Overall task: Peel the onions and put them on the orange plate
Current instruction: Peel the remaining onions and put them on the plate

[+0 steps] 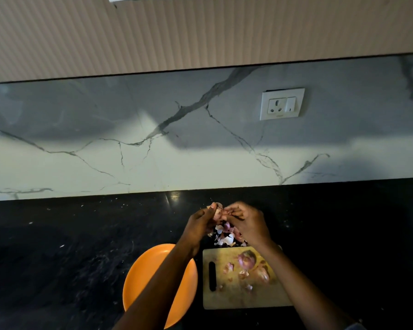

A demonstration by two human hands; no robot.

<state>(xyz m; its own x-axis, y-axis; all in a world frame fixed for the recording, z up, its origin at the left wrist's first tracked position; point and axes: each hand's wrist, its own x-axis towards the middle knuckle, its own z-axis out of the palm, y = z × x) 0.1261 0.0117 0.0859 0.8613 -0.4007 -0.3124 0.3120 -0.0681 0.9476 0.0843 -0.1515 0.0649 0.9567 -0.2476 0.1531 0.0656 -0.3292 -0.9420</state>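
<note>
Gripping one onion between them, your two hands meet above the black desk, just beyond the far edge of the cutting board. Your left hand curls around the onion from the left, thumb up against it, while your right hand pinches a flap of its papery skin at the top. Below your hands a heap of loose peels lies on the desk, touching the board's far edge. Two more onions rest on the board: one near its far side, another just beside it toward you, with skin scraps scattered around. Your orange plate sits just left of the board, partly hidden under your left forearm.
</note>
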